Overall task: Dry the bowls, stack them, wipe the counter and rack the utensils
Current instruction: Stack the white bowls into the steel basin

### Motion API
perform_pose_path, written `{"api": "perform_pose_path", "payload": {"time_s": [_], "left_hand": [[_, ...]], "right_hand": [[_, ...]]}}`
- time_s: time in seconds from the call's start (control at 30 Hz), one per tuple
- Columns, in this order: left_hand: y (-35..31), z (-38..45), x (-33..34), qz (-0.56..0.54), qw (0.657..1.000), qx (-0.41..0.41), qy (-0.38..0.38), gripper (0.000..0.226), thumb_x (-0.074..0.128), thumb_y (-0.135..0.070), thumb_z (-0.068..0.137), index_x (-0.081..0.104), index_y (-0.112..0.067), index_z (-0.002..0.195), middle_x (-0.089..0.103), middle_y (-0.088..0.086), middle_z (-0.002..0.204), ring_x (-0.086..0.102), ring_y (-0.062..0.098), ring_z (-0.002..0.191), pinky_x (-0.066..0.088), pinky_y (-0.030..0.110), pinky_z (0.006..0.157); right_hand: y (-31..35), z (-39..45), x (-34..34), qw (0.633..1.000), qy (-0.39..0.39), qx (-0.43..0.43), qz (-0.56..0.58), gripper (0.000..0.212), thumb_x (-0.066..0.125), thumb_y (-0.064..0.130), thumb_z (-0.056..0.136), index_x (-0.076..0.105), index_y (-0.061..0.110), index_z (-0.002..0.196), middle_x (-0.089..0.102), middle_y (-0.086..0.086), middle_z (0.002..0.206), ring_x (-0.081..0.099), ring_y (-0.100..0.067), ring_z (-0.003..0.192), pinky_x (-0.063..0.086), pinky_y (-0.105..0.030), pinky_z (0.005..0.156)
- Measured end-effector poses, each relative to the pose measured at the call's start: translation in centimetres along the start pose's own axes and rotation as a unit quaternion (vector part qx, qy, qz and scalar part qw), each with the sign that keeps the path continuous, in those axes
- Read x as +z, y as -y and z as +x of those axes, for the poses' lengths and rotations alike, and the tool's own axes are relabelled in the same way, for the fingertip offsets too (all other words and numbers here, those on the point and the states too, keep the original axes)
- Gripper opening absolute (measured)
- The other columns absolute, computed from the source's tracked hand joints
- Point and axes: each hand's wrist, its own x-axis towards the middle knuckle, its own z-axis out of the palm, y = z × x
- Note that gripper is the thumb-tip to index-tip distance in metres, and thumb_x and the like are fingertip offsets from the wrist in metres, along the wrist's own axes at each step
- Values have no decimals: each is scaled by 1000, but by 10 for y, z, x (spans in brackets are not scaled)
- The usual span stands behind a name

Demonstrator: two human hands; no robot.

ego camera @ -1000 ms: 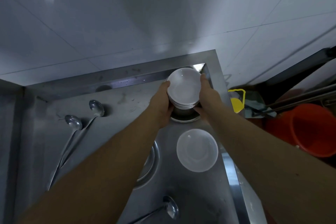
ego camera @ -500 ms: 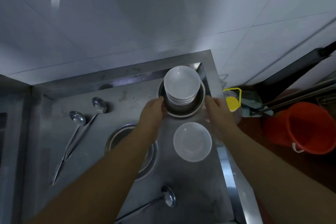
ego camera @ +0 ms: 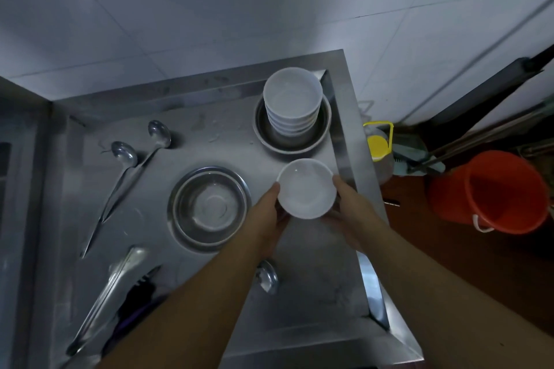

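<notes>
A single white bowl [ego camera: 305, 187] sits near the right edge of the steel counter [ego camera: 314, 272]. My left hand [ego camera: 269, 219] grips its left side and my right hand [ego camera: 349, 207] grips its right side. Behind it, a stack of several white bowls [ego camera: 292, 99] stands inside a steel basin [ego camera: 292, 141] in the far right corner. An empty steel basin [ego camera: 209, 208] lies left of my hands. Two ladles [ego camera: 135, 165] lie at the left. A third ladle's bowl [ego camera: 266, 277] shows under my left forearm.
Steel tongs [ego camera: 111, 290] and a dark utensil [ego camera: 138, 302] lie at the near left. Off the counter's right edge stand a yellow-capped jug [ego camera: 378, 144] and an orange bucket [ego camera: 494, 192] on the floor. A tiled wall rises behind the counter.
Both hands left the stack of bowls in the far basin and drew back to the single white bowl, which they now hold on both sides.
</notes>
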Motion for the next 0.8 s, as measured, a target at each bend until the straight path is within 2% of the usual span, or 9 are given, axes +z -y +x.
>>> {"api": "perform_pose_path", "payload": {"time_s": [0.13,0.27,0.33,0.4,0.5,0.57,0.63,0.73,0.8], "left_hand": [[-2,-15,0,16,1000,11,-1,27,51,-40,109,70,-21,111,82,-2,97,74,16,100,60,25,72],[-18,-34,2,42,998,45,16,25,53,-41,109,70,-24,105,83,-5,88,79,9,80,60,19,61],[-36,-44,6,50,996,70,27,26,52,-44,108,70,-25,107,83,-7,91,79,8,84,60,19,64],[-57,-51,12,58,992,107,28,30,53,-47,107,71,-25,117,83,-6,99,78,11,94,61,21,71],[-97,-61,24,42,987,153,11,38,60,-47,104,67,-20,129,79,1,112,77,18,101,63,23,69],[-126,-63,35,37,985,167,6,34,64,-48,102,67,-22,123,76,0,114,74,20,103,61,20,62],[-153,-63,47,46,984,173,12,32,62,-51,101,67,-24,118,75,-2,114,71,15,103,60,19,61],[-182,-56,61,69,982,176,19,43,59,-56,102,66,-22,126,72,-2,122,67,11,106,57,23,75],[-194,-47,65,80,982,168,22,34,60,-57,101,67,-25,110,71,-6,112,65,9,101,55,24,74]], "right_hand": [[-1,-10,-3,1000,8,1,-6,41,54,45,108,63,14,134,71,-16,128,71,-31,110,58,-54,100],[17,-25,0,998,24,-48,-20,37,52,46,108,64,17,128,71,-17,128,72,-33,111,63,-51,88],[34,-34,6,995,28,-86,-30,31,52,48,108,68,23,114,73,-14,124,74,-30,107,66,-48,81],[58,-45,15,992,28,-113,-37,28,54,52,106,69,28,104,76,-8,118,76,-25,100,66,-43,73],[98,-54,33,986,40,-153,-53,35,58,58,101,70,26,105,75,-5,118,75,-25,103,66,-40,67],[126,-58,47,982,35,-175,-63,36,59,60,100,69,25,102,73,-6,117,73,-22,102,67,-41,69],[151,-58,61,980,23,-185,-68,35,58,60,100,66,26,96,72,-6,117,72,-23,103,68,-42,75],[178,-51,76,976,16,-193,-96,37,54,62,102,63,26,97,66,-7,126,67,-27,114,67,-39,76],[189,-42,81,974,10,-192,-120,42,51,64,102,61,23,107,62,-8,134,64,-29,118,67,-41,79]]}}
